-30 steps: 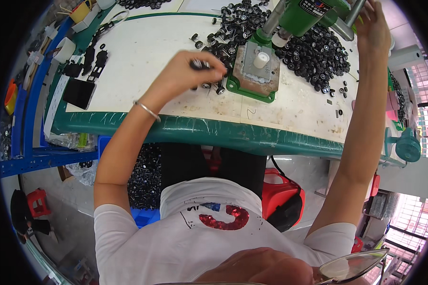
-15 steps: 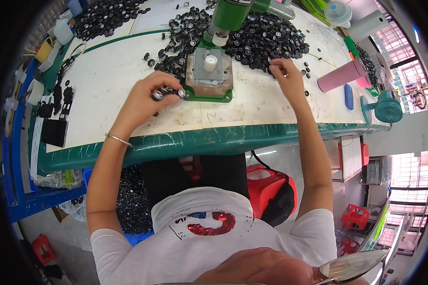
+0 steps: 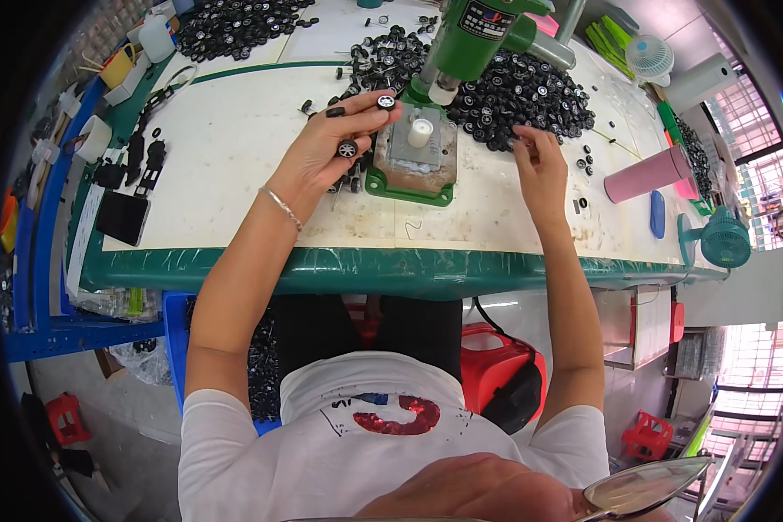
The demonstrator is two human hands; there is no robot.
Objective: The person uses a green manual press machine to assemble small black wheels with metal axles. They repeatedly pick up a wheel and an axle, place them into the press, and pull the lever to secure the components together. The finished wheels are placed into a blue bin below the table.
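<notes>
My left hand (image 3: 335,139) is raised at the left edge of the press base (image 3: 411,178). Its fingers close round a few small toy wheels (image 3: 347,149), black with silver spokes; one sits at the fingertips, facing up. Beside it, a short white post (image 3: 420,132) stands on the base's grey metal plate. My right hand (image 3: 543,170) rests at the near right edge of a big heap of similar wheels (image 3: 531,97). Its fingers are curled with thumb and forefinger close together; whatever lies between them is too small to make out.
The green press head (image 3: 474,43) overhangs the base. To the right stand a pink tumbler (image 3: 646,174), a blue case (image 3: 658,214) and a teal fan (image 3: 724,237). A black phone-like slab (image 3: 123,217) lies at the left. Another wheel heap (image 3: 239,30) is at the back left.
My left hand has moved away from me and up toward the post, turning so the wheels show more. My right hand stays at the heap's edge. The whole view has shifted slightly.
</notes>
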